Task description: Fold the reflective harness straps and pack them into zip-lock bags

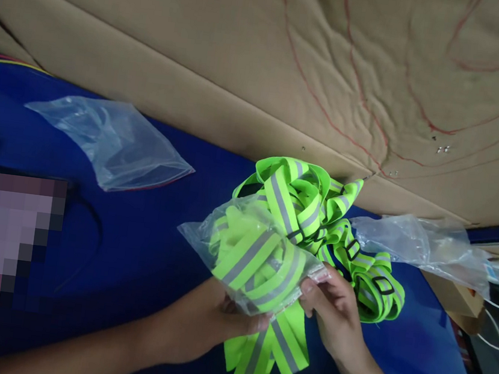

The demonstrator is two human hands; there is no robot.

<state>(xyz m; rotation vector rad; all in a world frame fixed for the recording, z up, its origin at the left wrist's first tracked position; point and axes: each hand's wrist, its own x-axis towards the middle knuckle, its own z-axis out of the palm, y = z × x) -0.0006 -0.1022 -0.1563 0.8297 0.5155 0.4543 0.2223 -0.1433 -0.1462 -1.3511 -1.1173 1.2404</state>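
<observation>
The clear bag [200, 238] was up in front of the pile of straps [296, 196], above the blue table [131, 263]. Its thin, shiny plastic was creased around a bundled strap [244, 262], bright yellow-green with a grey stripe down the middle, looped over itself. The left hand [210, 322] gripped the bag's near side, thumb along the edge, fingers mostly hidden. The right hand [337, 307] pinched the bag's right edge between thumb and fingers.
</observation>
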